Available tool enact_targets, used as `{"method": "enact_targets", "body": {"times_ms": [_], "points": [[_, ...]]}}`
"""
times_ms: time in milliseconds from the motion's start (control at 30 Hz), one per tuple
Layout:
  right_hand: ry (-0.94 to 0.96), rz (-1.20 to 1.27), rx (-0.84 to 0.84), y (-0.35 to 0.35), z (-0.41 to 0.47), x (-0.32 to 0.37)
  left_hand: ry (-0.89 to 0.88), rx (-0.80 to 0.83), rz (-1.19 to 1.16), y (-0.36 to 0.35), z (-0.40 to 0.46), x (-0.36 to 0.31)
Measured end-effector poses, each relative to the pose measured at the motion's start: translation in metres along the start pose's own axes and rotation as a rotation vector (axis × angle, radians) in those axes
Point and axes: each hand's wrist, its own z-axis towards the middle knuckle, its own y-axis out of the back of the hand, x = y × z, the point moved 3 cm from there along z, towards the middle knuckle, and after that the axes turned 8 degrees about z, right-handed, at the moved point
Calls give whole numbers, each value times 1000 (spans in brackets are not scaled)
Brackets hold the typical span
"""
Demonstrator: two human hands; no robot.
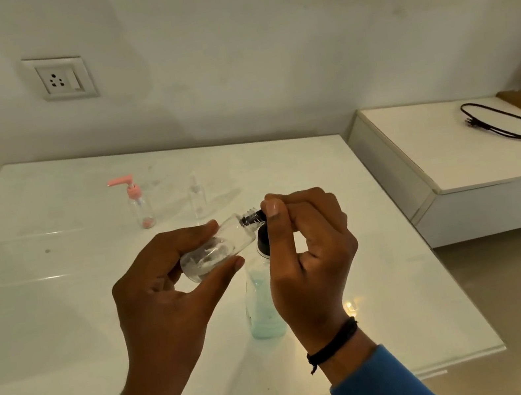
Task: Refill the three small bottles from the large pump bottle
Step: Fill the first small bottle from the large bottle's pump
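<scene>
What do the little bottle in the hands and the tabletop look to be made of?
The small bottle held in the left hand looks like clear plastic: you see straight through it, and its neck is threaded. It might be glass. The tabletop looks like glossy white glass or polished stone; it mirrors the lights.

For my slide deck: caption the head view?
Left hand holds small clear bottle tilted; right hand pinches its cap.

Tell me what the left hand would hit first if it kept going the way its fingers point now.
The left hand grips a small clear bottle tilted toward the right hand, whose fingertips are at its neck. Straight on, the bottle's neck and then the right hand's fingers come first; depth is hard to judge.
</scene>
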Motion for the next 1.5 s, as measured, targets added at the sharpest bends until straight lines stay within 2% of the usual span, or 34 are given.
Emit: {"method": "enact_targets", "body": {"times_ms": [133, 767, 967, 1500], "points": [[40, -24, -6, 0, 5, 3, -3, 7, -13, 0, 2, 0], [30, -13, -13, -1, 5, 3, -6, 6, 12, 1, 1, -3], [-26, 46, -20, 3, -2, -3, -15, 4, 23, 1, 1, -4], [0, 21, -11, 0, 3, 3, -13, 13, 2, 0, 3, -1]]}}
